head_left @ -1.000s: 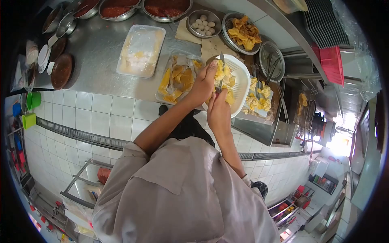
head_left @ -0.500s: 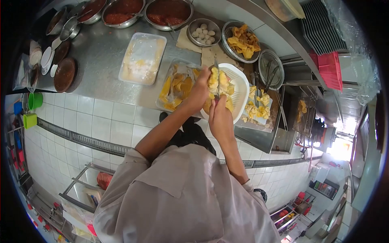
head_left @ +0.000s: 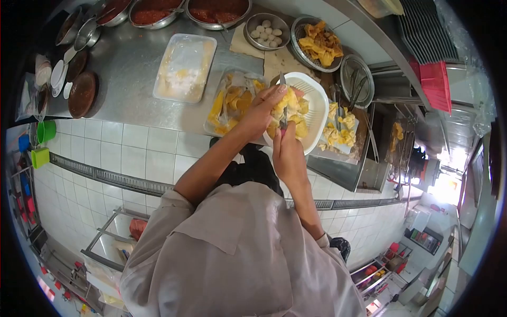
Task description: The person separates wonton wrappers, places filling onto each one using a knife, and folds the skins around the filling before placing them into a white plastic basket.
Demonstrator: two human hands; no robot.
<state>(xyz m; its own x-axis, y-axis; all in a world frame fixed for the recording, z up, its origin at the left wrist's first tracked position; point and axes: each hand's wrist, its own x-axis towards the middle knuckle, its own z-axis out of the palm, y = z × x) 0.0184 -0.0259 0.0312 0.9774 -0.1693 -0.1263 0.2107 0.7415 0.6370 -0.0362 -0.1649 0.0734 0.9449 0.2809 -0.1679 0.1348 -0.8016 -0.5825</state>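
My left hand point(head_left: 263, 112) is closed around a pale yellow, dumpling-like piece point(head_left: 281, 108) over a white ribbed bowl point(head_left: 317, 113). My right hand point(head_left: 289, 156) grips a knife point(head_left: 285, 113) by its reddish handle, the blade pointing away from me and lying against or just over the yellow food. More yellow pieces point(head_left: 300, 127) rest in the bowl beneath. To the left of my hands is a clear plastic tub point(head_left: 211, 119) with flat yellow pieces point(head_left: 237, 103). My fingers hide part of the held piece.
Yellow dumplings point(head_left: 343, 134) lie on a white board to the right. Behind stand a bowl of white balls point(head_left: 267, 36), a strainer of fried pieces point(head_left: 319, 47) and a strainer with tongs point(head_left: 356, 82). A white-dusted tray point(head_left: 185, 68) and bowls of red sauce point(head_left: 219, 10) sit leftward.
The view has shifted slightly, with the counter items sitting a little higher. My left fingers have moved closer over the yellow piece beside the blade. Both hands keep their holds.
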